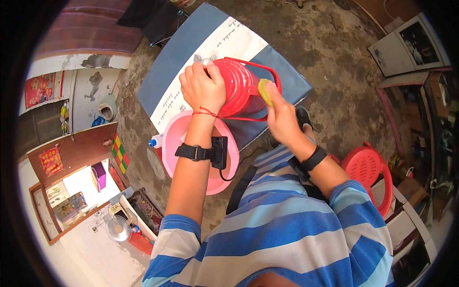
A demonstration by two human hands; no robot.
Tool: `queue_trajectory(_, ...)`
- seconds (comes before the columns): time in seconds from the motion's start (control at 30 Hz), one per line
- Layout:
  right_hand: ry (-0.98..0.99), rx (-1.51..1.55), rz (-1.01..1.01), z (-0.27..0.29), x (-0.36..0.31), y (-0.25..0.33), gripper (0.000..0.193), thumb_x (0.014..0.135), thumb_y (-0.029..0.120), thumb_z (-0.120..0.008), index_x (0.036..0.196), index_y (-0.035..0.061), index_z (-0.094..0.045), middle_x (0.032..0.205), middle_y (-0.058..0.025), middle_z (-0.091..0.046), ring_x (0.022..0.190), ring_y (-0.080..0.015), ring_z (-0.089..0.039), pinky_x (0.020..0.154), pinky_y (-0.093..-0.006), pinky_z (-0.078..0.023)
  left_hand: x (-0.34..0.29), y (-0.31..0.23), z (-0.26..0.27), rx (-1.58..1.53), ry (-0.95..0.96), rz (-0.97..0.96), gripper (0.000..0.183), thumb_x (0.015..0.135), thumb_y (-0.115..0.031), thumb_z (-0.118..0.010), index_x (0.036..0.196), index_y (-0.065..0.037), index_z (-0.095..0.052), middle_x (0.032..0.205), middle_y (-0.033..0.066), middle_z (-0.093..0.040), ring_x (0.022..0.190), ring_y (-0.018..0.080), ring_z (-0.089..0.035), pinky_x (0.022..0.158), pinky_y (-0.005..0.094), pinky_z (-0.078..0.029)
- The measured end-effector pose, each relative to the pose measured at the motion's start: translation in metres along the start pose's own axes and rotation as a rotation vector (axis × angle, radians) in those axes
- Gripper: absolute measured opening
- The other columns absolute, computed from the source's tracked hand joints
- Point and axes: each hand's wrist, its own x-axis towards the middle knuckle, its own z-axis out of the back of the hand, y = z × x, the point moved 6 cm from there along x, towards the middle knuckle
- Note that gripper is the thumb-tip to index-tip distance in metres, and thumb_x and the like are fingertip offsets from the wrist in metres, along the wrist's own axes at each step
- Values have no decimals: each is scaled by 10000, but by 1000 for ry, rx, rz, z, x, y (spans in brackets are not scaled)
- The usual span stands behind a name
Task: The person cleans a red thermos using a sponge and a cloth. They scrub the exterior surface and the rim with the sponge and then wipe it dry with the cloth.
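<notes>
Lengthwise, the red container (233, 86) runs left-to-right.

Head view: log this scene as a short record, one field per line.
Left hand: gripping one end of a red thermos-style flask
Right hand: holding a yellow-green sponge by the flask's loop handle; exact contact unclear
Surface: table with a blue-and-white cloth
Near side of table: pink basin, partly hidden by the left forearm
Beside basin: white bottle with a blue cap
To the right: red plastic chair
</notes>
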Motion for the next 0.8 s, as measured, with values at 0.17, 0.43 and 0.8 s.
queue_trajectory(0.17,-200,98,-240,45,38,-23,290,963,134,-502,1217,56,-618,969,-194,-685,862,-281,-683,780,-353,-517,-5,11,5,-94,16,3,301,901,-293,-560,818,-10,-620,892,171,-616,908,372,-539,856,477,-435)
queue_trajectory(0.43,134,583,-627,-8,63,-112,315,964,239,-586,1172,9,-641,986,-46,-687,851,-154,-629,755,-311,-511,-40,56,6,-517,-9,412,587,915,-318,-634,1289,86,-430,1310,278,-462,1227,392,-439,1040,451,-349)
queue_trajectory(0.8,329,383,-388,33,73,-37,319,807,154,-756,1050,-22,-649,936,-75,-695,852,-127,-646,774,-297,-525,-3,39,16,-371,314,249,224,829,-158,-643,903,51,-609,688,200,-615,654,356,-628,629,408,-489)
